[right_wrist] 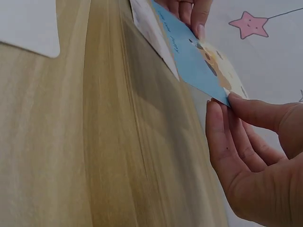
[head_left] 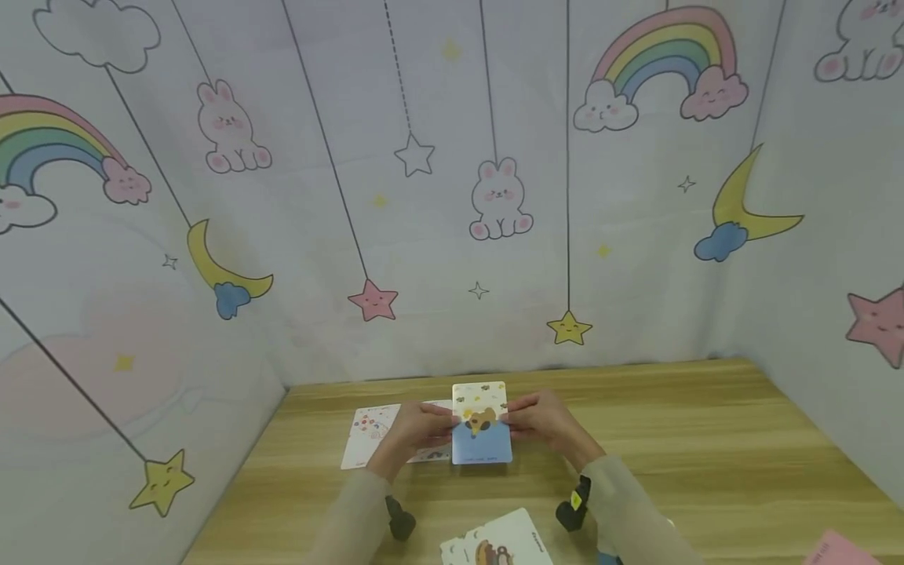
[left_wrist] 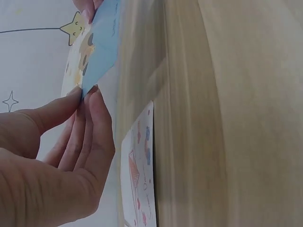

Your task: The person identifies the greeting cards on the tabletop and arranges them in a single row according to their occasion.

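A card (head_left: 482, 447) with a brown cartoon dog on a blue and cream ground is held up between both hands over the back of the table. My left hand (head_left: 413, 430) pinches its left edge between thumb and fingers. On the opposite edge, my right hand (head_left: 549, 424) pinches it the same way. In the right wrist view, the card's blue part (right_wrist: 189, 71) is tilted above the wood and carries small lettering. Beneath my left forearm lies a white card (head_left: 360, 443) with small red drawings. Another card (head_left: 432, 454) lies partly hidden behind the left hand and the held card.
Nearer the front lies a cream card (head_left: 526, 537) with a brown drawing, cut off by the frame. Something pink (head_left: 836, 551) shows at the front right corner. A white cloth wall (head_left: 438, 337) printed with rabbits and stars rises behind the wooden table (head_left: 678, 439).
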The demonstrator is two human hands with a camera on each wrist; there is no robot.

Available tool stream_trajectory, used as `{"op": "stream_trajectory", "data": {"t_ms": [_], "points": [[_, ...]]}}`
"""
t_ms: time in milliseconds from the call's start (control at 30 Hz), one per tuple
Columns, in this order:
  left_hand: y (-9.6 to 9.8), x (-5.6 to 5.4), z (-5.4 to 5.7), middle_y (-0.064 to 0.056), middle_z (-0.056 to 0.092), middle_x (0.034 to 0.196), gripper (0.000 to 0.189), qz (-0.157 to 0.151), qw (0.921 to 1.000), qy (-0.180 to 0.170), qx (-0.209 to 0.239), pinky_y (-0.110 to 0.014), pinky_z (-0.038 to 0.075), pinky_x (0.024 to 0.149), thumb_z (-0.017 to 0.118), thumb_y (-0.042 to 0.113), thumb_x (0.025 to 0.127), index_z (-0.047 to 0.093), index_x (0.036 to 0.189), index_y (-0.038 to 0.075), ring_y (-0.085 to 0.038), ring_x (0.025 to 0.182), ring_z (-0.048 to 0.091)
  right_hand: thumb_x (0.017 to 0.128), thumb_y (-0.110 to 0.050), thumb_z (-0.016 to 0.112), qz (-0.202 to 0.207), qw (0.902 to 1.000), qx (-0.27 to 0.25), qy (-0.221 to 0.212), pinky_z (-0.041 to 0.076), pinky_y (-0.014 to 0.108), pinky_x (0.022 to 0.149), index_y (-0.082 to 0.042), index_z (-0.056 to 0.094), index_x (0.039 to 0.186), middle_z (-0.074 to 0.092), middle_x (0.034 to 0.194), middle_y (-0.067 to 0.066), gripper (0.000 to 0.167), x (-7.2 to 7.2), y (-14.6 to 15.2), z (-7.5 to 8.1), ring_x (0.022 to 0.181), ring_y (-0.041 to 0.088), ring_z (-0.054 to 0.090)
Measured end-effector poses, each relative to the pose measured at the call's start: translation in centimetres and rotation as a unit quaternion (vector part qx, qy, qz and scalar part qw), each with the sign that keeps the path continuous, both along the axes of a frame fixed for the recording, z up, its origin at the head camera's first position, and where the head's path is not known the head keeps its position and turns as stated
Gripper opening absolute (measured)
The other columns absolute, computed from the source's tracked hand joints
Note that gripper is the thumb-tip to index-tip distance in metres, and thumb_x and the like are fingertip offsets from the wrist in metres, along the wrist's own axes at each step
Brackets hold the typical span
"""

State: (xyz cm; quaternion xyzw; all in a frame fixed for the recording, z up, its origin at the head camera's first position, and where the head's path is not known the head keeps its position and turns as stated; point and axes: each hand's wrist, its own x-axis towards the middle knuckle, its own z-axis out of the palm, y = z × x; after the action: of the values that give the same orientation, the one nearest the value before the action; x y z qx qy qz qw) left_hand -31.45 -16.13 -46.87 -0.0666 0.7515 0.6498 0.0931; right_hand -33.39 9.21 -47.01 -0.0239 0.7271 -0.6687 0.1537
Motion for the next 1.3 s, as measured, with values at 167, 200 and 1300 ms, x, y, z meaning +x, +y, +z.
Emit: {"op": "stream_trajectory", "data": {"t_ms": [167,200,1300], "points": [[0.5,-1.0,-0.8,-0.008,0.079,0.085,0.022,0.03,0.9986,-0.014,-0.041,-0.026,0.064,0.068,0.083,0.007,0.089,0.075,0.106,-0.005,-0.009,0.068,0.072,0.089,0.003,0.078,-0.021,0.9996,0.018,0.0,0.063,0.027,0.064,0.01,0.072,0.104,0.077,0.085,0.009,0.017,-1.2,-0.5,-1.2,0.069,0.012,0.07],[0.6,-1.1,-0.9,-0.008,0.08,0.086,0.022,0.035,0.9979,-0.015,-0.053,-0.025,0.063,0.067,0.083,0.008,0.089,0.076,0.105,-0.005,-0.009,0.068,0.072,0.089,0.004,0.078,-0.023,0.9995,0.023,0.001,0.063,0.028,0.063,0.01,0.072,0.103,0.077,0.085,0.01,0.017,-1.4,-0.6,-1.4,0.069,0.012,0.07],[3.7,-2.4,-0.6,0.004,0.039,0.049,0.05,0.066,0.9291,0.076,-0.356,-0.026,0.031,0.042,0.078,-0.003,0.075,0.038,0.052,0.017,-0.013,0.045,0.039,0.076,0.001,0.078,-0.053,0.9505,0.261,0.16,0.031,0.022,0.046,-0.009,0.06,0.054,0.046,0.049,-0.007,0.03,-1.7,-3.3,-1.7,0.049,0.01,0.039]]}}
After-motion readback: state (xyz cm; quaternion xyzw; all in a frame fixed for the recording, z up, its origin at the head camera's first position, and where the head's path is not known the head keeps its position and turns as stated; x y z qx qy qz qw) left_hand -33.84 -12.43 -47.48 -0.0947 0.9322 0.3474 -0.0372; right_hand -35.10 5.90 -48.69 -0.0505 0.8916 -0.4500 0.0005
